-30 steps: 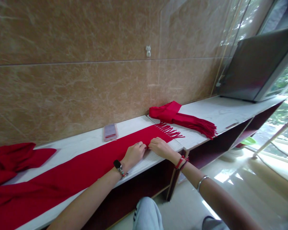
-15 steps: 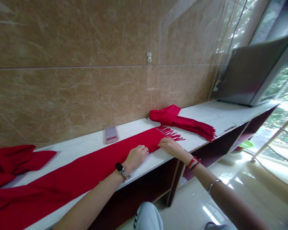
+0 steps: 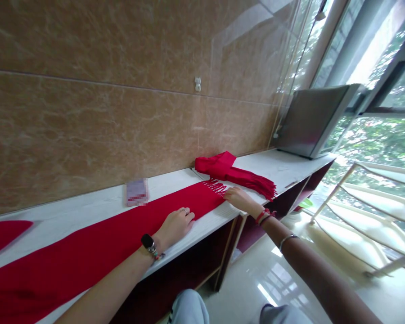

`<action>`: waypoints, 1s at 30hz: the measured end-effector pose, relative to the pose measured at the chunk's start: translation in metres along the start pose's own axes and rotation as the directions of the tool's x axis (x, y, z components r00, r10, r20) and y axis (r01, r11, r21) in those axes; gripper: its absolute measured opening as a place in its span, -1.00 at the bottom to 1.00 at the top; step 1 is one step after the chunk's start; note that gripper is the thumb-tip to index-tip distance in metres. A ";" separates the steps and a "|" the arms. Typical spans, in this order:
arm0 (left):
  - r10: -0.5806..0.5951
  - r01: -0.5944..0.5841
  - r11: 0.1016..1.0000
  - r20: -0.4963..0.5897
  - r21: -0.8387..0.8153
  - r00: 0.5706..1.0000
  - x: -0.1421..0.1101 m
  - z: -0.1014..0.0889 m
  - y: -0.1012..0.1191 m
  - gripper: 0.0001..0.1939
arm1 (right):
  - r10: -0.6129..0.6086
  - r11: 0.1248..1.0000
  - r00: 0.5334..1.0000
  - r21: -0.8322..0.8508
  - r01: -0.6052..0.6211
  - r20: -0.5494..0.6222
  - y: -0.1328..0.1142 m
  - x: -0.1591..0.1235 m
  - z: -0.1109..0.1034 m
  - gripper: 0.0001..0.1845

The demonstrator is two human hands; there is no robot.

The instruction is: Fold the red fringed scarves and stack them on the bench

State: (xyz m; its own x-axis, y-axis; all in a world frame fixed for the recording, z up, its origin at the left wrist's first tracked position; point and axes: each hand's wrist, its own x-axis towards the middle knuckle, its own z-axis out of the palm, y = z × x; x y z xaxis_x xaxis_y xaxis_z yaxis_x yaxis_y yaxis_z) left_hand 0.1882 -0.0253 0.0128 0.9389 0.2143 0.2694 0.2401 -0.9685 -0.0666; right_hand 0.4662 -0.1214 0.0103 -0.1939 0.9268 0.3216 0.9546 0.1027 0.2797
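A long red scarf [image 3: 121,234] lies stretched flat along the white counter [image 3: 70,211], its fringe at the right end. My left hand [image 3: 173,227] rests on the scarf's near edge, fingers curled down on the cloth, a ring on one finger and a dark band on the wrist. My right hand [image 3: 238,199] lies at the fringed end, fingers pressed on the tassels [image 3: 214,186]. A second red scarf [image 3: 232,173], folded, sits just beyond the fringe.
A small patterned packet [image 3: 137,192] lies on the counter by the marble wall. A grey box-like appliance [image 3: 310,121] stands at the counter's far right end. More red cloth [image 3: 3,231] shows at the left edge. Windows and a glossy floor [image 3: 290,288] are to the right.
My right hand has slid right along the scarf's edge to the fringe, away from the left hand. The left hand stayed put. The view has swung right and up.
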 end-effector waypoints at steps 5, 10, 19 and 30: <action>-0.035 0.036 0.995 0.010 -0.094 0.999 -0.002 -0.003 0.000 -0.75 | -0.049 0.985 0.998 0.162 0.056 -0.049 -0.031 0.008 -0.020 -0.82; -0.029 0.042 0.960 0.052 -0.276 0.998 -0.005 -0.027 -0.029 -0.71 | -0.139 0.951 0.987 0.268 0.156 -0.083 -0.085 0.020 -0.024 -0.78; -0.065 0.097 0.991 0.289 -0.097 0.955 -0.040 -0.013 -0.050 -0.51 | -0.047 0.925 0.995 0.372 0.077 -0.090 -0.065 0.007 -0.005 -0.72; -0.087 0.115 0.990 0.278 -0.087 0.957 -0.043 -0.005 -0.046 -0.52 | 0.077 0.965 0.990 0.257 -0.045 -0.117 -0.008 -0.018 -0.008 -0.71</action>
State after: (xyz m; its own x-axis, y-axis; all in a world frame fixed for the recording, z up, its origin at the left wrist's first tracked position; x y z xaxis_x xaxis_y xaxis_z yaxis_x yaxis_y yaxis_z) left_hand 0.1359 0.0092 0.0091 0.9458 0.3248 -0.0034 0.3246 -0.9446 0.0485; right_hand 0.4602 -0.1423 0.0097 -0.1449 0.8832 0.4460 0.9883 0.1506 0.0228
